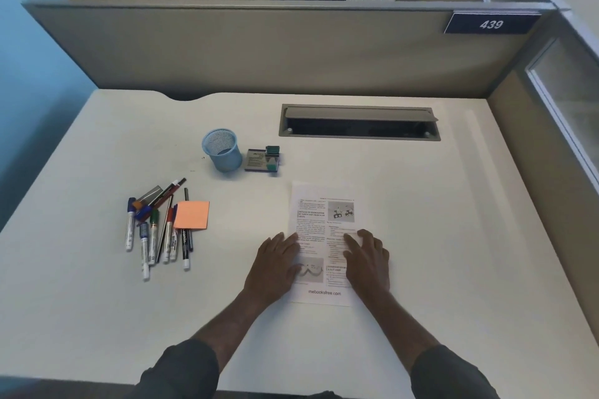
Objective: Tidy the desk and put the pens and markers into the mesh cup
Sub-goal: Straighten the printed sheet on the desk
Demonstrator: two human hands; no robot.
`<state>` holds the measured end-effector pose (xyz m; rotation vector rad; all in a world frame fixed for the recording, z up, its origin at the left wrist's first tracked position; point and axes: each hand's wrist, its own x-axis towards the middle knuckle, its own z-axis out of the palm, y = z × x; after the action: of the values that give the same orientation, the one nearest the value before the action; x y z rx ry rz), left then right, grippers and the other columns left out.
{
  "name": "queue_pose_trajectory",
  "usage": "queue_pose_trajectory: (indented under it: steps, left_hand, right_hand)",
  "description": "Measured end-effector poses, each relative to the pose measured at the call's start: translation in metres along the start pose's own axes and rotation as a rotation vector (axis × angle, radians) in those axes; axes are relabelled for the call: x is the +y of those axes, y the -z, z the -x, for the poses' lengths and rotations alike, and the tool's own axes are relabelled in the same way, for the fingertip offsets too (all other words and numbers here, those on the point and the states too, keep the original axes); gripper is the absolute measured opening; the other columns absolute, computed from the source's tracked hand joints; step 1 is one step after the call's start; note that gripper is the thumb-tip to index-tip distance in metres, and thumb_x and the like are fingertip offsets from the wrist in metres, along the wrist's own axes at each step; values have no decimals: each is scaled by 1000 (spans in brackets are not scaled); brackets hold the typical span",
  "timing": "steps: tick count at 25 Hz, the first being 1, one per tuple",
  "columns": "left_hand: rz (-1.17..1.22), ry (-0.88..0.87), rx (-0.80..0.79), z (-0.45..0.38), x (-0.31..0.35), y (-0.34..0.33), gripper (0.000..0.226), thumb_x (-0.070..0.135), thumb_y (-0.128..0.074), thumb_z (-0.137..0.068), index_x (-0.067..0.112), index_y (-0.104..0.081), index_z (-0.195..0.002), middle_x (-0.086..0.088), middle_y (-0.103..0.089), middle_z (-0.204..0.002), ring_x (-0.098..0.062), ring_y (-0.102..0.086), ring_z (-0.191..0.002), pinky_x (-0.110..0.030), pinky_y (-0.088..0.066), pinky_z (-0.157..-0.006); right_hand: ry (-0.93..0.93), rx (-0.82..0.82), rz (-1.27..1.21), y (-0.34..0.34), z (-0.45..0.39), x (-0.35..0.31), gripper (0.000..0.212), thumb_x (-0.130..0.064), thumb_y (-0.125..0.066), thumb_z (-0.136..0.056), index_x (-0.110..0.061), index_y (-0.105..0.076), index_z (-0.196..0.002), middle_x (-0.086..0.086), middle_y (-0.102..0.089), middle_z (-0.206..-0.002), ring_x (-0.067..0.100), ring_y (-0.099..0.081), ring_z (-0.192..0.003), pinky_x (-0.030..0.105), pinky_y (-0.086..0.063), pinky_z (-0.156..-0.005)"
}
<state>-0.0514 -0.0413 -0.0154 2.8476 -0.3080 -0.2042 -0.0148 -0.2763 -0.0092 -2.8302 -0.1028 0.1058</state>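
A printed paper sheet [324, 220] lies flat on the white desk [97, 301]. My left hand [275, 264] rests palm down on its left edge and my right hand [369, 261] lies flat on its right side; neither holds anything. Far to the left is a heap of several pens and markers [155, 233] with an orange sticky-note pad [192, 214] on top of it. The light blue mesh cup [222, 149] stands upright behind the heap and looks empty.
A small stamp or staple box with green parts [263, 159] sits right of the cup. A cable slot with a raised flap [359, 122] is set into the desk's back. Grey partition walls [259, 48] close the back and right.
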Motion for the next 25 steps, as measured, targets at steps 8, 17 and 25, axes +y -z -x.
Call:
queue_pose_trajectory:
  steps: [8,17,25]
  left_hand:
    - [57,-11,0,0,-5,2,46,44,-50,-95,16,-57,-131,2,-44,-154,-27,-43,-139,-42,-35,-115]
    - [126,25,116,-11,-20,19,40,29,-64,-92,8,-62,-126,-9,-60,-134,-28,-56,-125,-38,-46,-105]
    - [196,177,189,-40,-50,48,42,26,-61,-96,8,-57,-134,-9,-56,-136,-27,-52,-126,-38,-45,-104]
  right_hand:
    - [12,35,26,-3,0,-3,38,-17,-71,-83,-23,-65,-120,8,-57,-126,31,-57,-102,42,-45,-82]
    - [-20,95,-35,-6,-6,-7,37,-10,-67,-84,-21,-65,-120,8,-56,-127,32,-56,-103,43,-44,-84]
    - [100,148,-95,-6,-47,-53,38,-16,-69,-85,-17,-64,-123,8,-58,-124,34,-58,-106,45,-48,-85]
